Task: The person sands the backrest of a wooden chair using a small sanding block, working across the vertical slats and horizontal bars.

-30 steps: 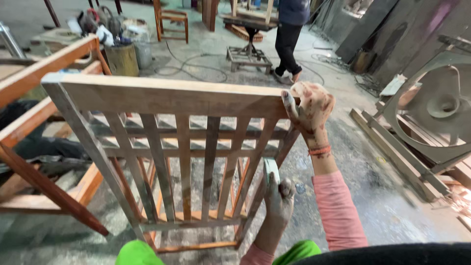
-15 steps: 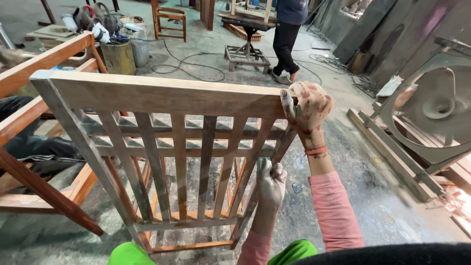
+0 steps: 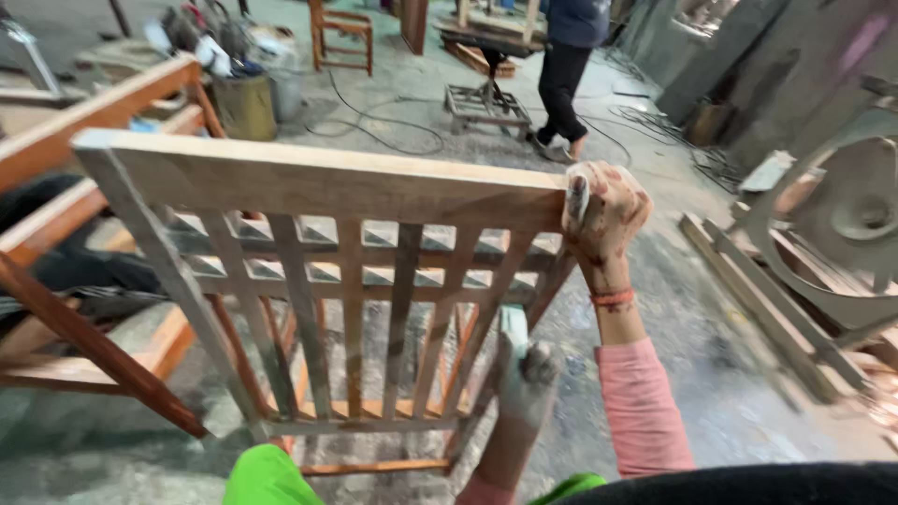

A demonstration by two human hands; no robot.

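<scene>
A wooden slatted frame (image 3: 327,182) stands upright in front of me, dusty grey along its top rail and left post. My right hand (image 3: 603,210), stained reddish, grips the frame's top right corner; a pink sleeve covers the forearm. Lower down, my left hand (image 3: 526,374) presses a small pale block (image 3: 513,323) against the frame's right post. Whether the block is sandpaper or a sponge I cannot tell. Bright green cloth (image 3: 267,472) shows at the bottom edge.
Reddish wooden frames (image 3: 94,112) lie at the left. A metal bucket (image 3: 245,103), a wooden chair (image 3: 341,33) and cables (image 3: 393,140) are behind. Another person (image 3: 566,56) walks at the back. A large grey wheel (image 3: 842,224) and planks (image 3: 748,290) are on the right.
My left hand with the block has shifted slightly up and down along the right post. My right hand keeps its grip on the corner. The person at the back has stepped along.
</scene>
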